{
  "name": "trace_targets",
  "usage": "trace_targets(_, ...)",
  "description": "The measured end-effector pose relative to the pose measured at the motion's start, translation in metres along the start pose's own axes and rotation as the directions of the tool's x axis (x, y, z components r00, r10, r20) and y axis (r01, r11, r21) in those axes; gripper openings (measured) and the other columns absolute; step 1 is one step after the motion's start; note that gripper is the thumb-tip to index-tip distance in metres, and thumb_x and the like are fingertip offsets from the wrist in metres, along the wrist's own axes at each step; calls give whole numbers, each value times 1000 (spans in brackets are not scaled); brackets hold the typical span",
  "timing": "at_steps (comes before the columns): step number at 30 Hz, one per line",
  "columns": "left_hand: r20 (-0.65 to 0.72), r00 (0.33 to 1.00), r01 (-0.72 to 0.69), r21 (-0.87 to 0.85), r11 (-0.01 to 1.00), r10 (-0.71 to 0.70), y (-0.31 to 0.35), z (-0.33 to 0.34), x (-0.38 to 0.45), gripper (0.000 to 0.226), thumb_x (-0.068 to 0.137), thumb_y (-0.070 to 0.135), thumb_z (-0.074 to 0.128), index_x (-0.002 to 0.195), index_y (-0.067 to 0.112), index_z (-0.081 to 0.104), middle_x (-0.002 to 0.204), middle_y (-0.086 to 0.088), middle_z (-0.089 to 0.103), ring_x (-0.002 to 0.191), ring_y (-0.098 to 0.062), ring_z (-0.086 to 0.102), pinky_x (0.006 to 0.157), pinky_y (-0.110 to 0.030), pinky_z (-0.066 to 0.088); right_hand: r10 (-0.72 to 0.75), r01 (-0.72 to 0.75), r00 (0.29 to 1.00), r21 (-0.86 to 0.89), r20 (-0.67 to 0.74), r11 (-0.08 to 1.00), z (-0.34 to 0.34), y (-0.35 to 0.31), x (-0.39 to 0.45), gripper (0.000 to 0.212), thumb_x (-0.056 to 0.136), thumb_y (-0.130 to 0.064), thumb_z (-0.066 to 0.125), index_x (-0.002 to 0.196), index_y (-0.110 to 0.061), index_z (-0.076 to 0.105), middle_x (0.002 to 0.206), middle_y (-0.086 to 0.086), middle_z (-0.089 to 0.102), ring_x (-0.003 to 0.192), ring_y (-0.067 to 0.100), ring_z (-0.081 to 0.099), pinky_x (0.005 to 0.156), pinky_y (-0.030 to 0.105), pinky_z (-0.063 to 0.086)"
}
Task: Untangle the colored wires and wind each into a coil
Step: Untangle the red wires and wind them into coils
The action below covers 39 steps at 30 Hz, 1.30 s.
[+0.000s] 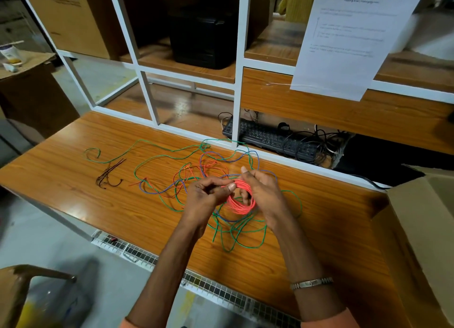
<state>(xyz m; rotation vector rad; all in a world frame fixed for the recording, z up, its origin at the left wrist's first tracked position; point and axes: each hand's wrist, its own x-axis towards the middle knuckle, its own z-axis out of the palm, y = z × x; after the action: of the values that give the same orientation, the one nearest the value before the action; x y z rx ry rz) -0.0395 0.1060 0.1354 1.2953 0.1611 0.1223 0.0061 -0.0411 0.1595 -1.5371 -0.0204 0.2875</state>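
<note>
An open cardboard box [422, 219] sits at my right; its inside is out of view. Above the counter [73, 180], my right hand [264, 195] curls around the red wire coil [242, 197], while my left hand [208, 192] pinches its strand. Green wire [235, 232] and blue wire [157, 192] sprawl tangled beneath.

Two bare forearms enter from the bottom of the frame. The right wrist wears a silver metal bracelet [311, 283] with flat links. At the lower edge, orange sleeves [127, 324] are just visible.
</note>
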Motion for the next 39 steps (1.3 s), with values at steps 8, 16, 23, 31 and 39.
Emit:
trace_targets(8,-232,970,-62,64,996,75,-15,10,5,13,88,0,79,87,13,80,79,-3,78,69,-11,68,65,-28,55,-22,72,981,-255,193,964,-6,16,5,28,109,-35,45,127,-22,64,83,-11,57,78,0,56,73,15,43)
trace_targets(16,-138,989,-30,161,986,53,-26,47,5,21,103,13,64,119,12,77,101,-13,80,80,-12,72,68,-25,59,-135,159,984,-240,116,958,-36,18,11,29,110,-25,42,115,-25,70,88,-5,71,77,7,63,74,35,50)
trace_targets(23,81,997,-53,515,856,14,-41,56,13,31,102,41,46,104,26,73,81,-7,71,75,-25,69,82,-57,60,-184,232,969,-346,166,909,-58,30,20,35,101,-40,40,115,-27,69,104,-9,73,96,6,67,90,40,54)
trace_targets(31,178,982,-157,562,812,67,-46,48,5,38,104,42,49,135,23,60,97,-8,66,86,-11,58,81,-47,54,-149,215,951,-232,271,949,-59,34,25,31,112,-18,40,124,-12,68,80,-27,68,77,-8,61,73,12,44)
trace_targets(39,-141,959,-146,496,856,245,-38,20,12,35,102,17,52,130,9,70,116,2,77,105,-9,71,93,-31,56,-92,86,938,30,335,996,-11,40,41,32,112,-25,40,129,-17,67,87,-2,64,70,-2,54,64,15,43)
